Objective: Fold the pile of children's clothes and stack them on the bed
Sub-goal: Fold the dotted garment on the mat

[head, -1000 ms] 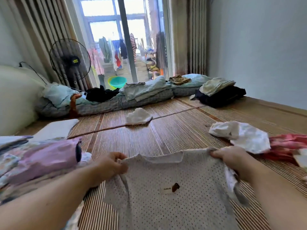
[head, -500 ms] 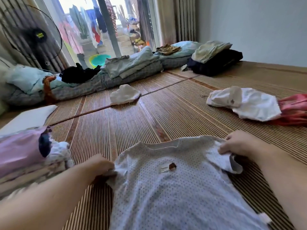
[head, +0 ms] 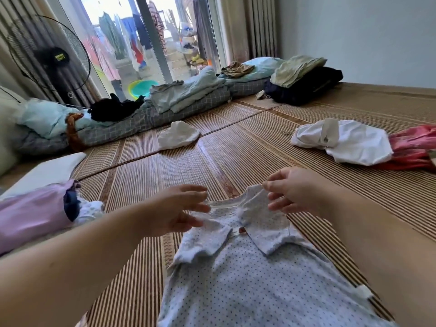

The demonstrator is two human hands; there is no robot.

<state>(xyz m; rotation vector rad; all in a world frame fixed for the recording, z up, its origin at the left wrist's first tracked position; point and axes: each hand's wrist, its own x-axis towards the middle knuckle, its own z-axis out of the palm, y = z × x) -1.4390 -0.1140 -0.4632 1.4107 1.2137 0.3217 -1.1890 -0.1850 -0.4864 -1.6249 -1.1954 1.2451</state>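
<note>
A person's left hand [head: 175, 210] and right hand [head: 291, 191] worked at the neckline of a dotted children's top [head: 247, 274], which lay spread on the bamboo mat [head: 236, 147] covering the bed. Both sleeves were already turned inward across the chest. The left hand, fingers loose and spread, touched the collar edge without a clear grip; the right hand appeared to pinch a raised fold of fabric at the right side of the neck.

The job looked only partly finished. A stack of folded clothes [head: 35, 213], a lilac piece on top, sat at the person's left, just beside the forearm. Still unfolded were a white garment [head: 342, 143] and a red one [head: 415, 147] touching it, on the mat to the right, and a small white item [head: 178, 136] lying alone farther out. The dotted top itself seemed to need its body doubled over before joining the stack.

Along the far edge lay rolled checked bedding [head: 153, 116] with pale blue covers [head: 186, 94], a dark heap [head: 304, 86] and a black garment [head: 115, 109]. A standing fan [head: 50, 57] stood by the glass door [head: 146, 36]. Nothing lay between the top and the stack, so the path there was open.
</note>
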